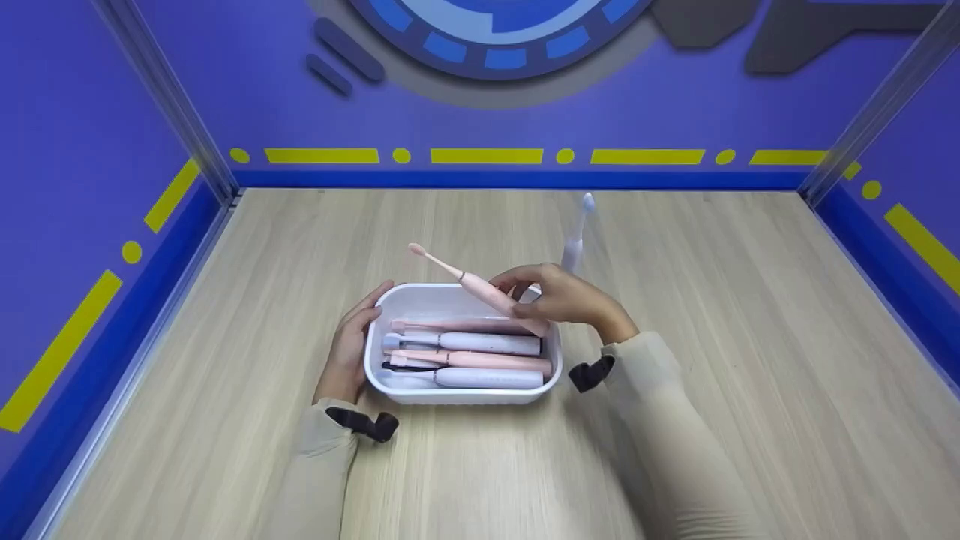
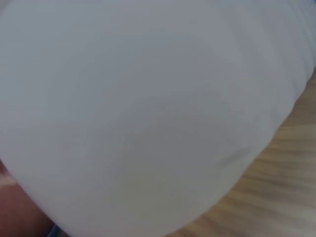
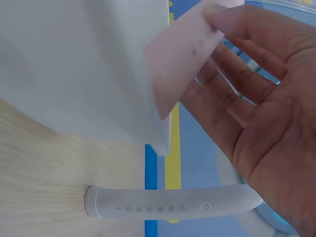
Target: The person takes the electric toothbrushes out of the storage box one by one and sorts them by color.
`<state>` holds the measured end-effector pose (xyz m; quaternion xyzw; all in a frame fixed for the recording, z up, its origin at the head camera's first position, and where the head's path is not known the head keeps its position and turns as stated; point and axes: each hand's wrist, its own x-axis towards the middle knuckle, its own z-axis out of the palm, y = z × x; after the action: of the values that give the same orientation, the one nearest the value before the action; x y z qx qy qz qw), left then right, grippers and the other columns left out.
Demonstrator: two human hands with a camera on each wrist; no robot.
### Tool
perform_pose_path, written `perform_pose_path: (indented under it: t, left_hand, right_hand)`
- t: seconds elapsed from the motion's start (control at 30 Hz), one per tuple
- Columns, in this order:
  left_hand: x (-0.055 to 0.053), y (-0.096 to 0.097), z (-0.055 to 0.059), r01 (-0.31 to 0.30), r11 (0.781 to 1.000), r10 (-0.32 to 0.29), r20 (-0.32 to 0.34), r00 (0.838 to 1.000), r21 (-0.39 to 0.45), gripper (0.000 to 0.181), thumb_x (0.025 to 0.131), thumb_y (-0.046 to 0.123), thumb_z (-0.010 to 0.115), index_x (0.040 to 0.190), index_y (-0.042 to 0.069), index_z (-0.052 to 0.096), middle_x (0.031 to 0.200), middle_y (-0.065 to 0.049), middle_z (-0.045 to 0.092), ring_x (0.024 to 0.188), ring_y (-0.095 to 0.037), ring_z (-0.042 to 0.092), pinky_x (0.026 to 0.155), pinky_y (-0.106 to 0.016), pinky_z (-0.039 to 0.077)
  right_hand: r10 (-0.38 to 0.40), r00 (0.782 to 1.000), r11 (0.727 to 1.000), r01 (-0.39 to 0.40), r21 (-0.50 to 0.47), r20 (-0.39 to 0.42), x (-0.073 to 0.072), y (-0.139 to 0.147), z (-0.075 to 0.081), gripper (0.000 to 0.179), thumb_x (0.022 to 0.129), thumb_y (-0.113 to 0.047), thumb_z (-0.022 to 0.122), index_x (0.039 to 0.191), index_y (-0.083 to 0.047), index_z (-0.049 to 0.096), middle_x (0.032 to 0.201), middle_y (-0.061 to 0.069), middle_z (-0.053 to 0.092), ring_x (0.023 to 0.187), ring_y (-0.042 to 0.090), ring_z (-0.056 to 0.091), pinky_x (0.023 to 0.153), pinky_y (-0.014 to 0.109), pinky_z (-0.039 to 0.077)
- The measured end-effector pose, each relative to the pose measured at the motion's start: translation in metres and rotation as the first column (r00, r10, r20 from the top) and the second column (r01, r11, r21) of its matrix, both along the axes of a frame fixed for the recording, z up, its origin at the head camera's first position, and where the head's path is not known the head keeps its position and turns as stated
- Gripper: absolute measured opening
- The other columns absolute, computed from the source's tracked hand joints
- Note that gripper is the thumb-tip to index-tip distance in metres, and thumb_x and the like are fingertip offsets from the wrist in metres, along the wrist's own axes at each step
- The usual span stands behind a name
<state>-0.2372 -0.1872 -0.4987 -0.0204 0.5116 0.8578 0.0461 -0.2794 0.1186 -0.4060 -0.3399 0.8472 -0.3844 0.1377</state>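
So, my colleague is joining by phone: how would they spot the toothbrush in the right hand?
Find the white bin on the table. At its right end, the right hand holds a pink toothbrush tilted upward; other pink ones lie inside.

A pale wood-grain table is enclosed by a violet-blue back wall, left wall and right wall, with metal posts at both far corners. Yellow bars and dots run above a darker blue band along their bottoms. On the back wall, a blue ring sits among grey shapes, cut off by the top edge.
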Motion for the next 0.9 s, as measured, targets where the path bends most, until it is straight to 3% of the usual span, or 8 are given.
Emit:
perform_pose_path:
  t: [0.23, 0.43, 0.67, 0.9]
  left_hand:
    - [0.0, 0.0, -0.001, -0.009, 1.0, 0.01, 0.012, 1.0, -0.025, 0.05, 0.097, 0.004, 0.03, 0.147, 0.001, 0.034, 0.158, -0.011, 0.028, 0.145, -0.021, 0.025, 0.121, -0.035, 0.018]
    - [-0.001, -0.001, -0.001, -0.016, 0.999, 0.017, 0.021, 1.0, -0.048, 0.05, 0.097, 0.005, 0.03, 0.147, 0.002, 0.036, 0.158, -0.008, 0.029, 0.146, -0.019, 0.024, 0.121, -0.033, 0.017]
    - [-0.001, 0.0, 0.0, -0.014, 0.999, 0.015, 0.024, 1.0, -0.045, 0.05, 0.097, 0.005, 0.03, 0.147, 0.002, 0.035, 0.158, -0.007, 0.028, 0.147, -0.018, 0.022, 0.122, -0.032, 0.016]
    - [-0.001, -0.001, -0.001, -0.002, 0.999, 0.003, 0.017, 1.0, -0.04, 0.051, 0.097, 0.005, 0.03, 0.147, 0.002, 0.035, 0.158, -0.006, 0.027, 0.146, -0.019, 0.023, 0.122, -0.033, 0.016]
  right_hand:
    - [-0.015, 1.0, 0.997, 0.013, -0.075, -0.023, 0.003, 0.004, 0.001, 0.047, 0.082, 0.001, 0.063, 0.127, -0.011, 0.062, 0.104, 0.009, 0.068, 0.097, 0.02, 0.059, 0.084, 0.041, 0.053]
    - [-0.03, 0.999, 0.992, 0.027, -0.121, -0.031, 0.004, 0.01, 0.0, 0.047, 0.082, 0.003, 0.064, 0.128, -0.009, 0.062, 0.109, 0.01, 0.067, 0.097, 0.021, 0.06, 0.082, 0.031, 0.053]
    - [-0.052, 0.997, 0.983, 0.041, -0.178, -0.057, 0.005, 0.016, 0.001, 0.046, 0.083, 0.003, 0.065, 0.128, -0.007, 0.061, 0.114, 0.011, 0.067, 0.098, 0.021, 0.06, 0.084, 0.039, 0.057]
    - [-0.079, 0.995, 0.963, 0.061, -0.264, -0.059, 0.006, 0.023, -0.003, 0.044, 0.083, 0.003, 0.067, 0.126, -0.006, 0.063, 0.113, 0.01, 0.067, 0.096, 0.018, 0.06, 0.078, 0.029, 0.056]
